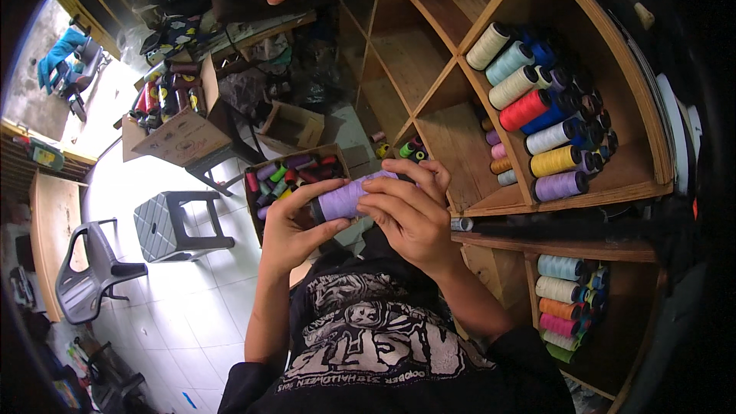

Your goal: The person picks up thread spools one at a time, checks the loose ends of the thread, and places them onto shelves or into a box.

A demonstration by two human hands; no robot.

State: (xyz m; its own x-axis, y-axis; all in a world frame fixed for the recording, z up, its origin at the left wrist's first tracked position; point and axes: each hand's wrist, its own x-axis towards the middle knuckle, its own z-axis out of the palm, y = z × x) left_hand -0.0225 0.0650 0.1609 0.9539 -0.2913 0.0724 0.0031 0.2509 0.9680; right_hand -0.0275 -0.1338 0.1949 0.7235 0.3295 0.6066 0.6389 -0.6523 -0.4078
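A lilac spool of thread with dark ends lies sideways between my hands, in front of my chest. My left hand grips its left end, thumb below and fingers above. Around the right part of the spool curl the fingers of my right hand. Just beyond my left hand is an open cardboard box of colored thread spools. To the right, a wooden shelf carries stacked spools, among them a red spool and a yellow spool.
A second carton full of spools rests on a stool at the far left. On the tiled floor stand a grey stool and a grey plastic chair. More spools fill a lower compartment at right. A small open box lies farther back.
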